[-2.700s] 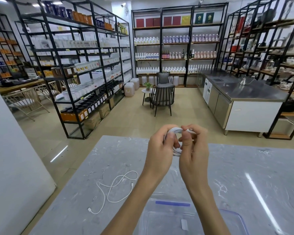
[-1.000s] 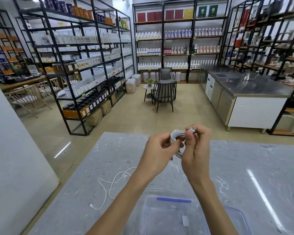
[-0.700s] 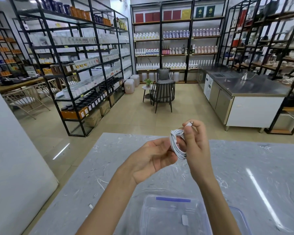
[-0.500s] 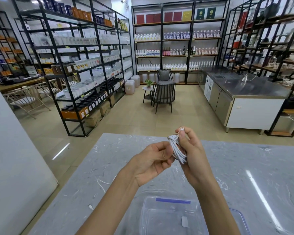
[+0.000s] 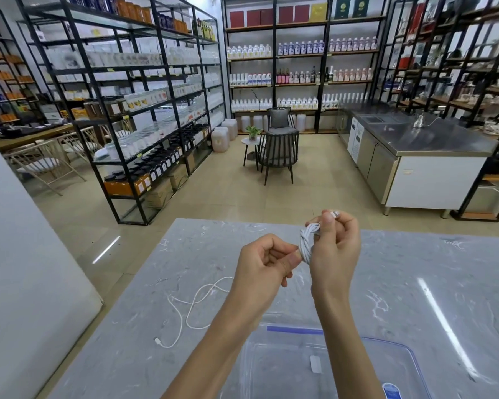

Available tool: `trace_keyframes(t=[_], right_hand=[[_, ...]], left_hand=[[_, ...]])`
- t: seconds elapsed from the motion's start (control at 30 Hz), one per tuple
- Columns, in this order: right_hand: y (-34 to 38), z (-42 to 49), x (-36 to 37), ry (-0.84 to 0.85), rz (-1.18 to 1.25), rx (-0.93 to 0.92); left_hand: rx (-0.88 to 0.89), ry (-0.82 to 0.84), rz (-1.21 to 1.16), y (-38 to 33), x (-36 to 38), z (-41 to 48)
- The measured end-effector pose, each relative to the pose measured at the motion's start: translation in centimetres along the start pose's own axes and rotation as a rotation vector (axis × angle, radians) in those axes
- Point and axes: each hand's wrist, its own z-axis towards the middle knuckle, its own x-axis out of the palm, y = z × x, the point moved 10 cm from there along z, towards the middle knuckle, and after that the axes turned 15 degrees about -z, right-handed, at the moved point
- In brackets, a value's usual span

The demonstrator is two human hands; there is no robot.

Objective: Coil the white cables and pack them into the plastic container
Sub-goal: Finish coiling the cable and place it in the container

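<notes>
Your left hand (image 5: pixel 267 262) and right hand (image 5: pixel 334 250) both pinch the coiled cable (image 5: pixel 306 241) over the table (image 5: pixel 415 269), a loose cable (image 5: pixel 198 300) lying left of the near container (image 5: pixel 296 329)

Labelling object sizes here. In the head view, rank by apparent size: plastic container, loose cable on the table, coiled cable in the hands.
1. plastic container, though nearest the camera and cut off
2. loose white cable, by its sprawl
3. coiled white cable
</notes>
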Motion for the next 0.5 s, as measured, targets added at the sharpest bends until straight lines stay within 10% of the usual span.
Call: trace_keyframes(t=[0.33, 0.5], right_hand=[[-2.1, 0.5, -0.4, -0.097, 0.075, 0.045], [-0.3, 0.4, 1.9, 0.164, 0.064, -0.063]], left_hand=[[0.070, -0.128, 0.201, 1.1, -0.2, -1.5], [-0.042, 0.201, 0.199, 0.4, 1.1, -1.0]])
